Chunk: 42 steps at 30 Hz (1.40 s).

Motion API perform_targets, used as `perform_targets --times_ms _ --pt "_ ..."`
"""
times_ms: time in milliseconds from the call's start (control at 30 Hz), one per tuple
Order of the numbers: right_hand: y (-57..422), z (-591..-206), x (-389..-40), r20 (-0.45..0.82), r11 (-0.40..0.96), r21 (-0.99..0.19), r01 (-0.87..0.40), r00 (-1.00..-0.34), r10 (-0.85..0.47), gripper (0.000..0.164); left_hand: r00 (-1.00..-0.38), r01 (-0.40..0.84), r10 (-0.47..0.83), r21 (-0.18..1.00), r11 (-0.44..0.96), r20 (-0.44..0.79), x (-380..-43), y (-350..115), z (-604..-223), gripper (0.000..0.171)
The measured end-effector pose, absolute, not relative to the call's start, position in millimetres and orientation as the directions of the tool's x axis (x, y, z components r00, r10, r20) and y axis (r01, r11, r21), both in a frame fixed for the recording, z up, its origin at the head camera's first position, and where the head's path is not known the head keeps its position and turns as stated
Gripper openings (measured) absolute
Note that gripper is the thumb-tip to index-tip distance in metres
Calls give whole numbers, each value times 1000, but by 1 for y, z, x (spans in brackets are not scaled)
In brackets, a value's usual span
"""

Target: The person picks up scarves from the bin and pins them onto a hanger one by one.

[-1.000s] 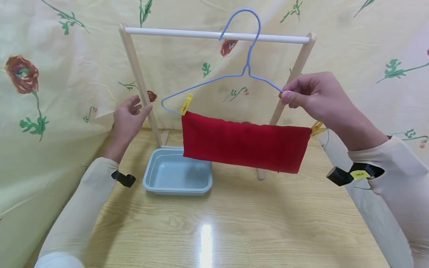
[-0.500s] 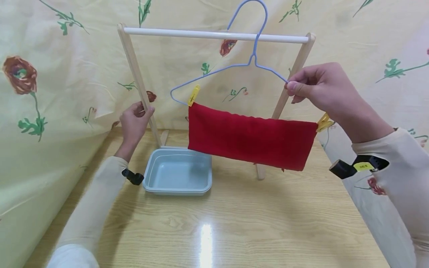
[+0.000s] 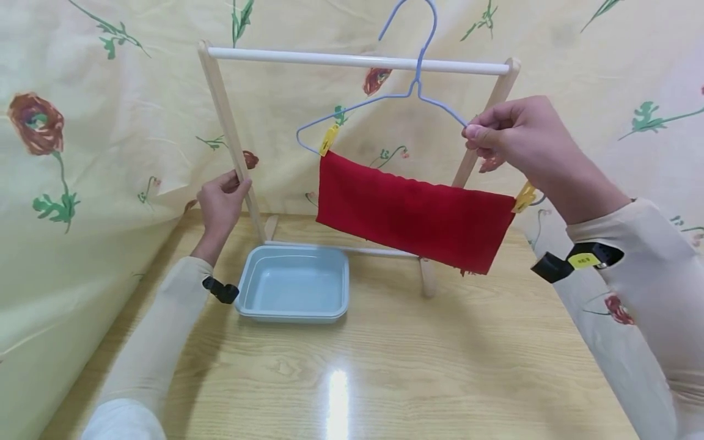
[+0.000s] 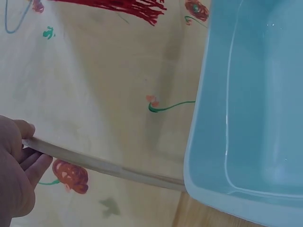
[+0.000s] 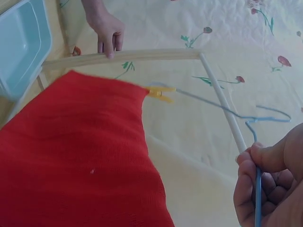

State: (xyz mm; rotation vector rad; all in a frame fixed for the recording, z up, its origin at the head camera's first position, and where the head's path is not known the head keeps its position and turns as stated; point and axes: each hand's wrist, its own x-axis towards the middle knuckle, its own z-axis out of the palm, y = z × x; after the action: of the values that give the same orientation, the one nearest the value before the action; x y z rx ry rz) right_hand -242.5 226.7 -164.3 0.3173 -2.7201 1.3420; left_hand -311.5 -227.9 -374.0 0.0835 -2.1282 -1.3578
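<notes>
A blue wire hanger (image 3: 379,99) is pinched near its right shoulder by my right hand (image 3: 522,137). From the hanger hangs a folded red cloth (image 3: 412,211), perhaps a scarf since fringe shows in the left wrist view. One yellow clothespin (image 3: 329,140) fixes its left corner and another yellow clothespin (image 3: 524,197) its right. The hanger's hook rises above the white top bar of the rack (image 3: 357,60), apart from it as far as I can tell. My left hand (image 3: 222,201) grips the rack's left wooden post (image 3: 225,116), thumb in front and fingers behind.
A light blue basin (image 3: 294,315) stands on the wooden table (image 3: 385,366) by the rack's left foot. Behind and at both sides hangs flowered fabric (image 3: 137,110). The rack's lower bar (image 3: 379,251) runs behind the basin.
My left hand has moved onto the left post and taken hold of it. My right hand has raised the hanger and cloth, first rightward, then slightly back left.
</notes>
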Motion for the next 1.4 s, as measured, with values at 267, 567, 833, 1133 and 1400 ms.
perform_targets --times_ms 267,567,833,1133,1400 --pt "213 -168 -252 112 644 -749 -156 -988 -109 33 -817 248 -362 840 482 449 -309 -227 -373 31" --pt "199 -173 -261 103 623 -769 -141 -990 -97 33 -827 230 -371 856 462 422 -309 -228 -372 31" --pt "191 -184 -269 124 531 -830 -172 -984 -125 31 -834 225 -365 859 461 414 -309 -229 -373 32" --pt "189 -197 -271 110 553 -817 -165 -985 -132 33 -840 235 -353 863 448 412 -309 -230 -372 32" --pt "187 -206 -273 96 526 -836 -153 -986 -135 32 -841 229 -354 862 452 409 -309 -230 -372 32"
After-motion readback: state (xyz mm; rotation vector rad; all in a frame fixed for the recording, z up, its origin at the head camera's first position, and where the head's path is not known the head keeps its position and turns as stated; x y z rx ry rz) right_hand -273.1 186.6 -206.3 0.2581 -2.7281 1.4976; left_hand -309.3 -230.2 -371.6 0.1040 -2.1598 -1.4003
